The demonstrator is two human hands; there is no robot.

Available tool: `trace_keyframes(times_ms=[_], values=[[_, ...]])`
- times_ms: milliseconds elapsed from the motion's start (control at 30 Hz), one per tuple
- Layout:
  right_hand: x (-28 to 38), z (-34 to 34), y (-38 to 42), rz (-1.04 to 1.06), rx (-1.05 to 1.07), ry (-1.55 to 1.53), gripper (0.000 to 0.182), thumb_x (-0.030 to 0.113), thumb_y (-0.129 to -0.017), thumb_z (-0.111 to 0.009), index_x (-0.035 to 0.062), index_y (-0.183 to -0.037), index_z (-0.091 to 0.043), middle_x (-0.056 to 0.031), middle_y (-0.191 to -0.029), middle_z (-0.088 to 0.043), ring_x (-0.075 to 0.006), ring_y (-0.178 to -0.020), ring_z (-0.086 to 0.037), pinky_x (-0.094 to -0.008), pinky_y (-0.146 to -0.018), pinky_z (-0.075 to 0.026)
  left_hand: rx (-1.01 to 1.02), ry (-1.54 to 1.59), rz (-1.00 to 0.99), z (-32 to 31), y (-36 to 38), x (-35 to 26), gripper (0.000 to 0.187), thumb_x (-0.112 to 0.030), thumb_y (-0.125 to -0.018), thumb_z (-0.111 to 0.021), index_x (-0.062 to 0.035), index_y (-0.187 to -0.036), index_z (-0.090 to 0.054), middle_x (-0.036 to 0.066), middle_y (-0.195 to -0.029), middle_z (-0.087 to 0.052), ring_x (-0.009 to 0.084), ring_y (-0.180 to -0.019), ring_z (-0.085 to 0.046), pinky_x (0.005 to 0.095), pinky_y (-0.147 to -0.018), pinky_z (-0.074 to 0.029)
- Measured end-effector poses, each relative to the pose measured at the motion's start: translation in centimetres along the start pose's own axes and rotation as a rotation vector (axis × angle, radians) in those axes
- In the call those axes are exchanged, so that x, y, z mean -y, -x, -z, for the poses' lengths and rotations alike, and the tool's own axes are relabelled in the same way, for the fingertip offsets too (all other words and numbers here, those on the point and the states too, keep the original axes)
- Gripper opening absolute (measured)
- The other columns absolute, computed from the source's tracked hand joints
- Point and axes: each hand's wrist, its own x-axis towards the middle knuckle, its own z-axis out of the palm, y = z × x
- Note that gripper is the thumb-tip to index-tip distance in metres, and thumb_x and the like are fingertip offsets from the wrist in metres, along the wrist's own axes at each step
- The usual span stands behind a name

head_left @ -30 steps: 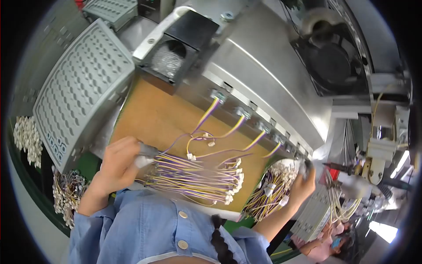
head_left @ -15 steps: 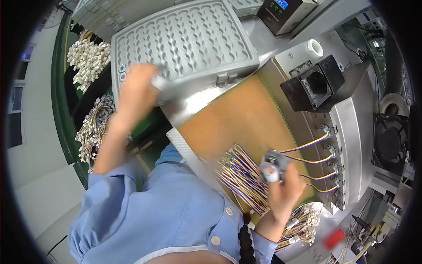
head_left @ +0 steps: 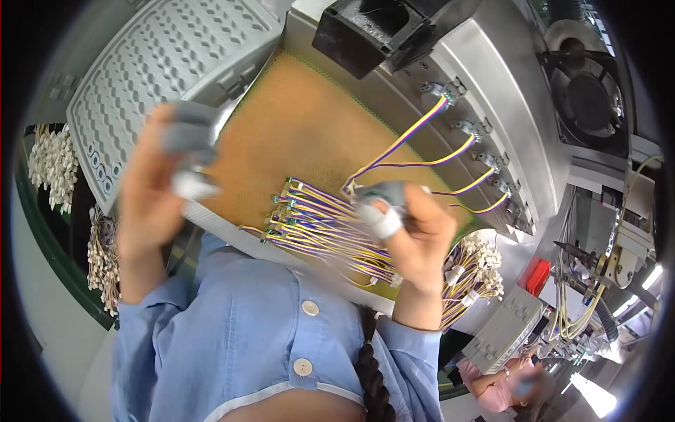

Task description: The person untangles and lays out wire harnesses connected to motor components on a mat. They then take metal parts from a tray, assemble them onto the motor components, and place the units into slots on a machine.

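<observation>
My left hand (head_left: pixel 162 183) is raised over the left end of the orange mat (head_left: pixel 274 126), blurred by motion. Its fingers and thumb stand apart, with grey and white finger covers, and nothing shows between them. Above the mat's right part, my right hand (head_left: pixel 418 235) pinches thumb and fingers together. A yellow-and-purple wire cable (head_left: pixel 394 146) runs from the metal fixture to these fingertips; its end there is partly hidden. Beneath and beside this hand lies a bundle of similar cables (head_left: pixel 327 225) with small green circuit boards at their left ends.
A grey moulded tray (head_left: pixel 169 63) stands at upper left, with a few small round parts in its near corner. The metal fixture (head_left: pixel 478 84) holds several clipped cables. White-connector bundles (head_left: pixel 53 165) hang at left. Another person (head_left: pixel 499 383) sits at lower right.
My left hand has come away from the tray and is now over the mat's edge. The view has turned to the right. My right hand's fingers have closed into a pinch by the cable end.
</observation>
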Motion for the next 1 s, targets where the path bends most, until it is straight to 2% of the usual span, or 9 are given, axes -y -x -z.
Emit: trace_keyframes(times_ms=[67,133,200,467,500,567,833,900,1000], values=[[-0.3,-0.7,0.1,0.04,0.033,-0.091,0.013,0.013,-0.074,-0.069,0.0016,-0.074,-0.062,-0.0067,-0.054,-0.05,-0.0126,-0.045,-0.043,-0.0262,-0.043,-0.034,0.185,-0.048,-0.224,-4.1,-2.4,-1.2,0.03,-0.002,-0.072,-0.061,0.0006,-0.101,-0.056,0.011,-0.099,-0.055,0.0195,-0.084,-0.053,0.0279,-0.067,-0.045],[-0.1,0.0,0.4,0.104,0.089,-0.092,0.015,0.013,-0.073,-0.07,0.0019,-0.072,-0.06,-0.007,-0.055,-0.05,-0.0137,-0.045,-0.042,-0.0266,-0.043,-0.034,0.061,0.437,0.12,-8.3,-1.6,-2.0,0.035,0.001,-0.071,-0.06,0.002,-0.105,-0.056,0.011,-0.093,-0.058,0.0177,-0.081,-0.057,0.0268,-0.069,-0.047],[-0.4,1.3,1.0,0.086,0.138,-0.094,0.013,0.01,-0.072,-0.069,-0.0007,-0.073,-0.061,-0.0072,-0.06,-0.055,-0.0125,-0.051,-0.048,-0.0254,-0.047,-0.038,0.176,0.5,0.171,-9.0,-1.8,-2.0,0.035,0.002,-0.069,-0.061,0.0025,-0.103,-0.057,0.01,-0.089,-0.059,0.0174,-0.081,-0.059,0.0272,-0.07,-0.048],[-0.6,1.9,1.9,0.083,0.057,0.009,0.026,0.017,-0.073,-0.071,0.0009,-0.064,-0.052,-0.0055,-0.052,-0.045,-0.0122,-0.046,-0.037,-0.027,-0.042,-0.031,0.191,0.11,-0.094,-9.3,-3.2,-3.1,0.03,0.004,-0.061,-0.061,0.0017,-0.091,-0.064,0.011,-0.084,-0.059,0.0197,-0.075,-0.059,0.0273,-0.064,-0.047],[-0.3,2.5,1.9,-0.081,0.173,-0.111,0.019,0.011,-0.073,-0.069,-0.0018,-0.068,-0.056,-0.0051,-0.055,-0.051,-0.0095,-0.048,-0.044,-0.0241,-0.042,-0.034,0.204,0.074,-0.146,-9.3,-3.3,-3.1,0.03,0.004,-0.06,-0.061,0.0015,-0.09,-0.064,0.011,-0.084,-0.058,0.0201,-0.073,-0.059,0.0273,-0.063,-0.047],[-0.6,3.8,2.0,-0.209,0.375,-0.244,0.012,0.005,-0.075,-0.067,-0.0047,-0.073,-0.06,-0.0034,-0.058,-0.056,-0.005,-0.047,-0.049,-0.0194,-0.041,-0.035,0.276,0.168,-0.088,-9.4,-3.2,-3.1,0.029,0.004,-0.061,-0.064,0.0029,-0.09,-0.064,0.012,-0.085,-0.06,0.019,-0.075,-0.059,0.0266,-0.063,-0.046],[-0.2,5.1,2.7,-0.224,0.333,-0.251,0.017,0.015,-0.075,-0.071,0.0011,-0.073,-0.062,-0.001,-0.054,-0.052,-0.0039,-0.045,-0.046,-0.0217,-0.039,-0.033,0.368,0.336,0.032,-10.9,-3.2,-4.2,0.026,0.004,-0.062,-0.065,0.0036,-0.088,-0.064,0.011,-0.086,-0.061,0.0182,-0.074,-0.059,0.0255,-0.062,-0.045],[-0.3,5.0,2.7,-0.333,0.326,-0.408,0.014,0.013,-0.076,-0.07,0.001,-0.075,-0.063,-0.0007,-0.055,-0.054,-0.0039,-0.046,-0.047,-0.0206,-0.039,-0.034,0.115,0.052,-0.287,-11.6,-3.1,-4.2,0.027,0.004,-0.06,-0.065,0.0017,-0.087,-0.065,0.009,-0.082,-0.06,0.0191,-0.068,-0.059,0.0264,-0.057,-0.045],[-1.7,4.9,2.6,-0.424,0.328,-0.569,0.011,0.006,-0.075,-0.067,-0.0035,-0.076,-0.063,-0.0049,-0.058,-0.057,-0.0067,-0.045,-0.05,-0.0204,-0.038,-0.037,0.151,-0.081,-0.461,-11.5,-3.2,-3.2,0.027,0.005,-0.055,-0.061,0.0003,-0.081,-0.065,0.008,-0.078,-0.059,0.0208,-0.061,-0.058,0.0275,-0.052,-0.045]])
